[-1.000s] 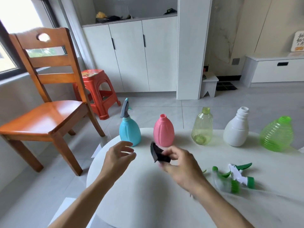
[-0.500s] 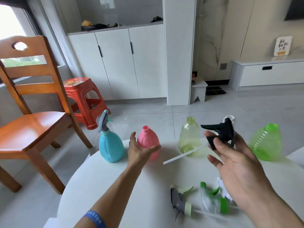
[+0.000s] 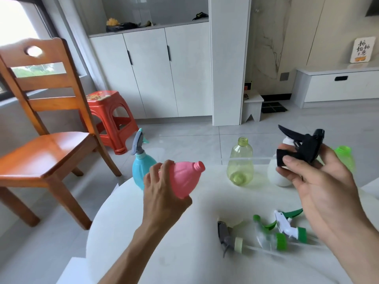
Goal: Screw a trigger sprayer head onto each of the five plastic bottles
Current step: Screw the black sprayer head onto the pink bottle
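My left hand [image 3: 164, 193] grips the pink bottle [image 3: 185, 178], lifted off the white round table [image 3: 184, 242] and tilted with its open neck to the right. My right hand [image 3: 320, 181] holds a black trigger sprayer head [image 3: 301, 146], its white dip tube reaching left toward the yellow-green bottle [image 3: 240, 162]. The blue bottle [image 3: 142, 168] carries a grey sprayer head. Partly hidden behind my right hand are a white bottle [image 3: 276, 175] and a green ribbed bottle [image 3: 345, 157]. Three loose sprayer heads lie on the table: grey [image 3: 227, 236], clear-green [image 3: 268, 234], white-green [image 3: 289, 224].
A wooden chair [image 3: 45, 124] stands left of the table, with a red plastic stool [image 3: 108, 115] behind it. White cabinets and a pillar [image 3: 227, 58] rise beyond the tiled floor. A small white step stool [image 3: 252, 107] sits by the pillar.
My left hand closed on the pink bottle, lifted it and tipped it to the right. My right hand kept the black sprayer head raised at the right.
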A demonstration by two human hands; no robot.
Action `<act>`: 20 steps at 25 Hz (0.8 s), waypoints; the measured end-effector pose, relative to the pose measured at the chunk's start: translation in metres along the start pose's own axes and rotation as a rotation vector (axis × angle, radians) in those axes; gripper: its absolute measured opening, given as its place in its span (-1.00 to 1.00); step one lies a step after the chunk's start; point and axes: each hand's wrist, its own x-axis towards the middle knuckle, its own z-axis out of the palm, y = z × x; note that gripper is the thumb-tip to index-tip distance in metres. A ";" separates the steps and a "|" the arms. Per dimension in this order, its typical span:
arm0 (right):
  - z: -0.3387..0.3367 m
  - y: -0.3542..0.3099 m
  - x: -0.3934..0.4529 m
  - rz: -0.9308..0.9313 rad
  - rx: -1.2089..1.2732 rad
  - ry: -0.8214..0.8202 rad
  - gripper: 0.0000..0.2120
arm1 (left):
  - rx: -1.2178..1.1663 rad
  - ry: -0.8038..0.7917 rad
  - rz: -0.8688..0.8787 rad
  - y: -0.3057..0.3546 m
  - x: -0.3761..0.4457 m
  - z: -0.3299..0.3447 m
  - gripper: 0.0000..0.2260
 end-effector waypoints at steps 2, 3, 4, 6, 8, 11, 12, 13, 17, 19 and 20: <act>0.004 -0.001 -0.006 -0.002 -0.010 -0.038 -0.61 | 0.043 0.049 0.053 0.005 -0.014 -0.018 -0.18; 0.006 -0.001 -0.009 -0.004 -0.024 -0.056 -0.60 | 0.050 0.057 0.065 0.007 -0.020 -0.023 -0.18; 0.008 -0.002 -0.012 -0.006 -0.044 -0.074 -0.60 | 0.053 0.053 0.071 0.009 -0.025 -0.027 -0.18; 0.010 -0.002 -0.017 -0.012 -0.078 -0.103 -0.58 | 0.054 0.031 0.068 0.010 -0.031 -0.030 -0.18; 0.011 -0.001 -0.020 -0.019 -0.093 -0.123 -0.57 | 0.053 0.025 0.077 0.009 -0.033 -0.032 -0.19; 0.014 0.004 -0.023 -0.014 -0.089 -0.145 -0.56 | 0.053 0.031 0.113 0.009 -0.034 -0.033 -0.17; 0.016 0.005 -0.024 -0.014 -0.085 -0.158 -0.56 | 0.051 0.032 0.127 0.010 -0.034 -0.032 -0.16; 0.018 0.007 -0.025 -0.011 -0.081 -0.175 -0.55 | 0.052 0.030 0.143 0.012 -0.035 -0.032 -0.16; 0.027 0.019 -0.029 0.010 -0.081 -0.241 -0.51 | 0.050 0.010 0.189 0.020 -0.035 -0.028 -0.17; 0.030 0.025 -0.031 0.037 -0.097 -0.254 -0.49 | 0.038 -0.001 0.191 0.024 -0.035 -0.026 -0.19; 0.031 0.027 -0.032 0.051 -0.105 -0.259 -0.48 | 0.028 -0.002 0.191 0.025 -0.035 -0.026 -0.19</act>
